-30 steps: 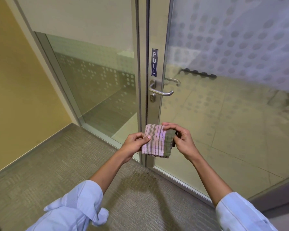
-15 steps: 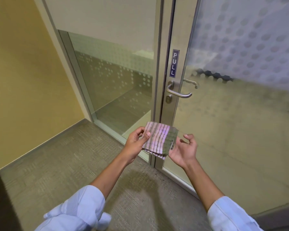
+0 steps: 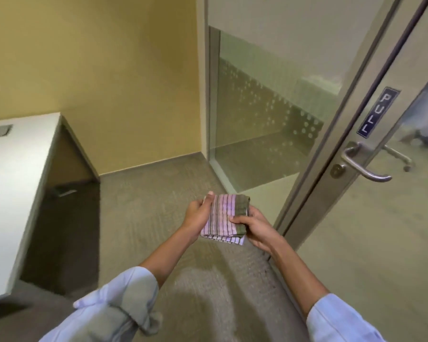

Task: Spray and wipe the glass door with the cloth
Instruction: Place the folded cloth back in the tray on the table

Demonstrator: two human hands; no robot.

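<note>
Open carpet (image 3: pixel 143 218) is being left free ahead and left of the hands; the left side is being blocked by a white desk (image 3: pixel 13 174); the right is being closed off by the glass door (image 3: pixel 381 243), its lever handle (image 3: pixel 366 166) sticking out.

The folded cloth (image 3: pixel 223 218) sits between the two hands above the floor (image 3: pixel 143 218), the left hand (image 3: pixel 197 214) at its left edge and the right hand (image 3: pixel 256 228) at its right edge. The glass door (image 3: pixel 381 218) stands to the right of the hands, its handle (image 3: pixel 363 164) above and right of the cloth, with the PULL label (image 3: pixel 378 112) above the handle. A fixed glass panel (image 3: pixel 265 114) stands left of the door, behind the cloth. The wall (image 3: pixel 97 82) runs on left from that panel, and a surface (image 3: pixel 13 174) stands against it at the far left.
</note>
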